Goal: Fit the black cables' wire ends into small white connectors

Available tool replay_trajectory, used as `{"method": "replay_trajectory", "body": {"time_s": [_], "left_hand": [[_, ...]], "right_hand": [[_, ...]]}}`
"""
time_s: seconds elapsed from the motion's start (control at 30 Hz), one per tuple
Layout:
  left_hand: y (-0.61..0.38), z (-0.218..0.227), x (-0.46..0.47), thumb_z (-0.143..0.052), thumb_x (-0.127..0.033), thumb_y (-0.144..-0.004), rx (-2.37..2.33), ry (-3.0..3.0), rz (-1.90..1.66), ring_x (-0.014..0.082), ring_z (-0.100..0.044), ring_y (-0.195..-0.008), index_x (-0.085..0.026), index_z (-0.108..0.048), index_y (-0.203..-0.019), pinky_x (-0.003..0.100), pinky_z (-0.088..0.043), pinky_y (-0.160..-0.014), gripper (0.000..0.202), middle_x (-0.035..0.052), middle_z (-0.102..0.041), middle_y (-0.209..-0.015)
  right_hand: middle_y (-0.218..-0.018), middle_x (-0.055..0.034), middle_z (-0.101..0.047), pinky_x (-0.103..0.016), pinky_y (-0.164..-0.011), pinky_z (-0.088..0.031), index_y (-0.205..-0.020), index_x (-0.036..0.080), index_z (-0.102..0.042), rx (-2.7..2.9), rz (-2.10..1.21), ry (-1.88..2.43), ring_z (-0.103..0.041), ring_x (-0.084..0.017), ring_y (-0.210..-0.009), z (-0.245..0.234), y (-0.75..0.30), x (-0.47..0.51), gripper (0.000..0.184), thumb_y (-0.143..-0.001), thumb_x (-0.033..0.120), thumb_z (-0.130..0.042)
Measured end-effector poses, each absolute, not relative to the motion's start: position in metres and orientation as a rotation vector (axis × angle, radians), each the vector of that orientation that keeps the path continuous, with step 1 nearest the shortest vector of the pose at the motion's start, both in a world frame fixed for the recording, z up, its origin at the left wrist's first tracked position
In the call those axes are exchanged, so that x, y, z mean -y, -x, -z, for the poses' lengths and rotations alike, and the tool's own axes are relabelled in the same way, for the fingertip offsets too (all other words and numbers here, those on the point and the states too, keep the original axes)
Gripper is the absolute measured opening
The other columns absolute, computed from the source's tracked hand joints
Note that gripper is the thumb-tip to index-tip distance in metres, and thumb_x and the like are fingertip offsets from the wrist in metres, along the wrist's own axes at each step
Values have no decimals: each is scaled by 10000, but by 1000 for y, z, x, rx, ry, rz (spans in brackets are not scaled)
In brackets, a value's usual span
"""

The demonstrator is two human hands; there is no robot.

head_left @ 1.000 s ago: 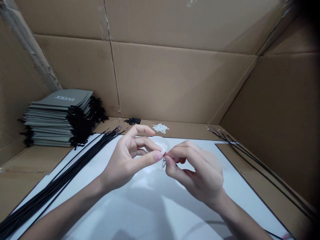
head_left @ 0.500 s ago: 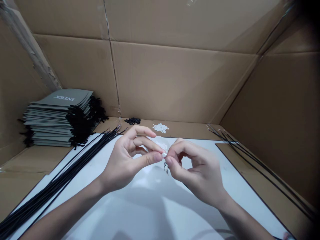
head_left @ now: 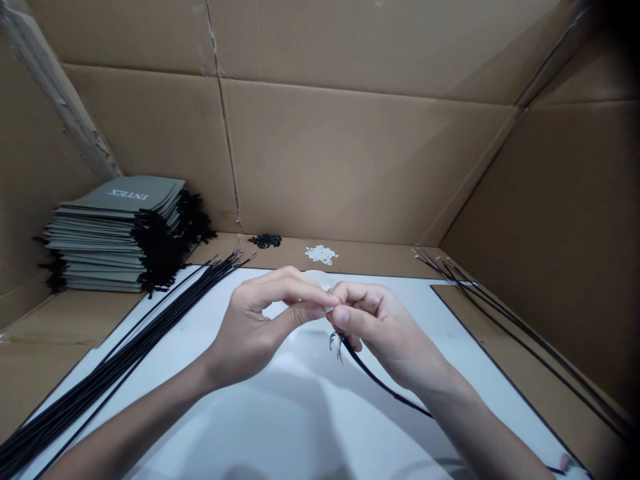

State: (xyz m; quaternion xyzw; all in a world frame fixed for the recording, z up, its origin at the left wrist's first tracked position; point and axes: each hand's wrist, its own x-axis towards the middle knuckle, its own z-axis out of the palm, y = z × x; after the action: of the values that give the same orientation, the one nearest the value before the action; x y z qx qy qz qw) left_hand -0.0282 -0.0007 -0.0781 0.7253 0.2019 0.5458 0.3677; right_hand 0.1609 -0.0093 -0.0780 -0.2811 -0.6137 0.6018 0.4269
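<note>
My left hand [head_left: 273, 320] is closed, pinching a small white connector [head_left: 329, 308] between thumb and fingers; most of it is covered by the fingertips. Right beside it, my right hand [head_left: 383, 327] is closed at the end of a black cable [head_left: 383, 385]. Thin coloured wires [head_left: 338, 343] hang loose below the right thumb, and an orange wire [head_left: 331, 319] runs up toward the connector. Whether that wire sits inside the connector I cannot tell. The cable curves down to the right beneath my right forearm.
Black cables [head_left: 150, 340] lie in a bundle along the left. Behind it stands a stack of grey pouches [head_left: 95, 247] with black cords. Small black parts [head_left: 265, 241] and white parts [head_left: 321, 254] are piled at the back. More cables [head_left: 530, 340] lie on the right, beside cardboard walls [head_left: 350, 160].
My left fingers have folded down over the connector. My right hand has turned, and the black cable and loose wires now show below it.
</note>
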Motion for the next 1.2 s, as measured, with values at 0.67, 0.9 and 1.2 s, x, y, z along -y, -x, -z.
{"method": "replay_trajectory", "body": {"time_s": [0.67,0.9,1.2], "left_hand": [[27,81,3,-637,17,-869,-594,-2327,-1679,148,-675,-773,-203,-665,-930,295,-548,-719,230,5,-727,-827],[26,79,4,-653,14,-855,-642,-2380,-1704,140,-672,-743,-204,-668,-929,290,-529,-709,230,-3,-736,-819],[26,79,5,-661,-114,-921,-746,-2053,-1522,112,-664,-808,-214,-688,-945,237,-540,-750,106,-18,-725,-879]], "right_hand": [[-626,68,-434,-223,-461,-187,-764,174,-685,1489,-1699,778,-233,-65,-523,71,-171,8,133,-825,248,-776],[-593,77,-382,-230,-459,-155,-746,172,-669,1467,-1731,756,-216,-69,-520,72,-168,7,186,-802,280,-809],[-607,69,-398,-239,-489,-205,-754,187,-660,1434,-1570,737,-221,-68,-517,73,-162,8,242,-904,367,-724]]}}
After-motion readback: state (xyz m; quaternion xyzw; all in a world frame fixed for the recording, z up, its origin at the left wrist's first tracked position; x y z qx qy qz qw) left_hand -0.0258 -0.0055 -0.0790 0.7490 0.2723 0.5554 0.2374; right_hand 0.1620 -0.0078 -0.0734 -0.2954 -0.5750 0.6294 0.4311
